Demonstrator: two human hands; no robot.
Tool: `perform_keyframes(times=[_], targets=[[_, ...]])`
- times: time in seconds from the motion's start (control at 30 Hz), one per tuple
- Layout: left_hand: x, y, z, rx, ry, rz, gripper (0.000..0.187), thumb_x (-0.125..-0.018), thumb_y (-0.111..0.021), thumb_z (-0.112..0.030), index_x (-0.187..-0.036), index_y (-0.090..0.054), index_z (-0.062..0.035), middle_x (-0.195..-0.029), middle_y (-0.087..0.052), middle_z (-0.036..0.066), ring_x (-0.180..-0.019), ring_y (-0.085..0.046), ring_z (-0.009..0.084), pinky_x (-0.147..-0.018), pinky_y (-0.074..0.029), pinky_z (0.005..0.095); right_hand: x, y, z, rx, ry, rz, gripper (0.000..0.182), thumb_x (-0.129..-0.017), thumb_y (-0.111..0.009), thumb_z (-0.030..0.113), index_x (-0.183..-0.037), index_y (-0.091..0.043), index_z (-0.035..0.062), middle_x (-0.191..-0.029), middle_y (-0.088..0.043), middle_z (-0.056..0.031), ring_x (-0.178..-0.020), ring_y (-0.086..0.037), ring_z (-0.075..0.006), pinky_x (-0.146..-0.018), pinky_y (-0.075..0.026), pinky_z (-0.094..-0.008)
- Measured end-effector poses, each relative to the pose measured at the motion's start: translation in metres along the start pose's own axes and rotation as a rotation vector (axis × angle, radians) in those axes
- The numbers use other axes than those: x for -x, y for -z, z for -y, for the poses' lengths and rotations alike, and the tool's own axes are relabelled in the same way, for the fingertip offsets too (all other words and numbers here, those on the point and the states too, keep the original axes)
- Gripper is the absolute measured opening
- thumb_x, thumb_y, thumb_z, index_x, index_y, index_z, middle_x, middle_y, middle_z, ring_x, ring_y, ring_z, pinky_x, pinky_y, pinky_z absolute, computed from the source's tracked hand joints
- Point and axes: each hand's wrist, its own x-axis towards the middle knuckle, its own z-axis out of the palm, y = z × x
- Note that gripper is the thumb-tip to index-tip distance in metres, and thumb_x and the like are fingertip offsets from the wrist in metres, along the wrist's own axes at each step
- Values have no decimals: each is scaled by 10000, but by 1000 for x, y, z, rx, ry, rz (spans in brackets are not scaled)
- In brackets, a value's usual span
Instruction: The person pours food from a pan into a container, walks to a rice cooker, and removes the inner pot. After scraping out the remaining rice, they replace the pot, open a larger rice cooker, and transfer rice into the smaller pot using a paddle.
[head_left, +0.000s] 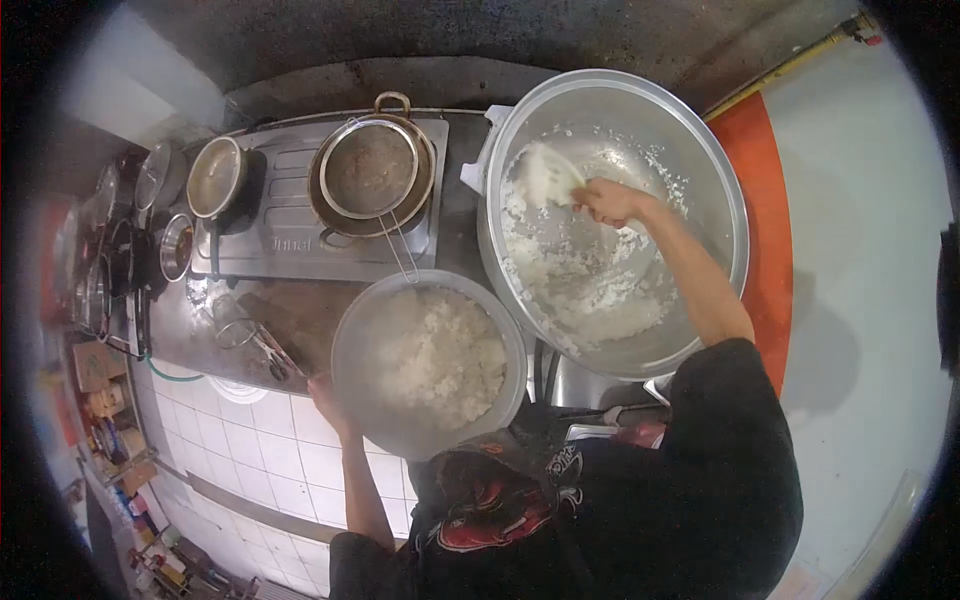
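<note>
My right hand (610,203) reaches into a large silver pot (742,235), its fingers wrapped round the handle end of a pale rice paddle (560,172). White cooked rice (590,290) clings to the pot's wall and bottom, and some lies around the paddle. My left hand (328,400) grips the left rim of a wide grey bowl (350,350), keeping it against my front. A heap of steaming rice (455,360) fills the middle and right of this bowl. The left fingers are partly hidden by the bowl's edge.
A gas stove (285,245) left of the pot carries a brown pan with a wire strainer (370,170) on top. A smaller pot (216,178) stands at its left. Another strainer (235,330) and tongs (275,350) lie on the metal counter (180,320).
</note>
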Motion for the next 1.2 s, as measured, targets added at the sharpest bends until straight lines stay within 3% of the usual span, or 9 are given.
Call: perform_keyframes(times=[0.1, 0.33, 0.4, 0.43, 0.7, 0.83, 0.9, 1.13, 1.2], targets=[[3, -10, 9, 245, -92, -223, 379, -956, -395, -352, -916, -489, 14, -963, -457, 174, -922, -453, 239, -790, -372, 379, 18, -20, 22, 341, 57, 47, 368, -971, -406, 311, -1086, -558, -4, -658, -531, -78, -508, -494, -188, -477, -439, -350], [-7, -9, 63, 293, -25, -67, 432, -979, -379, -385, -1110, -495, 10, -1070, -489, 188, -995, -469, 338, -900, -357, 467, 40, -67, -25, 823, 414, 75, 370, -943, -460, 298, -1121, -522, -20, -888, -648, -202, -744, -631, -368, -698, -502, -455], [-3, -9, 67, -266, -558, -261, 472, -998, -362, -374, -1236, -421, 30, -1181, -473, 210, -1051, -464, 368, -933, -341, 496, 69, -66, -22, 848, 379, 71, 364, -925, -483, 304, -1176, -529, 45, -965, -653, -187, -841, -632, -373, -744, -505, -465], [-2, -8, 75, -275, -571, -253, 472, -998, -362, -374, -1236, -421, 30, -1181, -473, 210, -1051, -464, 368, -933, -341, 496, 78, -63, -22, 831, 379, 66, 364, -925, -483, 304, -1176, -529, 45, -965, -653, -187, -841, -632, -373, -744, -505, -465], [-16, -10, 85, -90, -117, -116, 330, -997, -381, -258, -1140, -456, 30, -1110, -469, 181, -1053, -467, 320, -939, -363, 442, 43, -1, 1, 947, 302, -586, 275, -876, -554, 257, -1137, -611, 192, -938, -675, -138, -910, -660, -325, -750, -529, -459], [-22, -12, 103, -265, -185, -126, 315, -1001, -363, -266, -1061, -481, 19, -1043, -472, 146, -1007, -481, 287, -903, -389, 404, 10, -5, 47, 1164, 398, -529, 218, -835, -597, 225, -1042, -657, 189, -850, -687, -115, -814, -681, -315, -671, -550, -443], [-19, -16, 105, -113, -158, -228, 294, -991, -377, -239, -1053, -490, 25, -1035, -483, 132, -982, -487, 257, -879, -403, 385, 28, -24, 52, 1317, 701, -328, 186, -812, -623, 212, -987, -681, 191, -778, -685, -104, -754, -684, -321, -612, -555, -430], [0, -7, 9, 97, -67, -272, 232, -948, -456, -199, -997, -537, 13, -939, -555, 118, -879, -516, 231, -789, -443, 393, 21, 12, 48, 1317, 688, -231, 261, -847, -580, 375, -1007, -682, 196, -728, -659, -133, -711, -660, -331, -618, -528, -458], [6, 12, -46, -295, 144, 132, 282, -969, -421, -225, -1034, -535, 25, -982, -550, 121, -913, -518, 247, -814, -439, 397, -1, 10, 43, 1343, 511, -205, 315, -867, -550, 433, -1000, -675, 178, -735, -656, -146, -713, -655, -343, -624, -526, -469]])
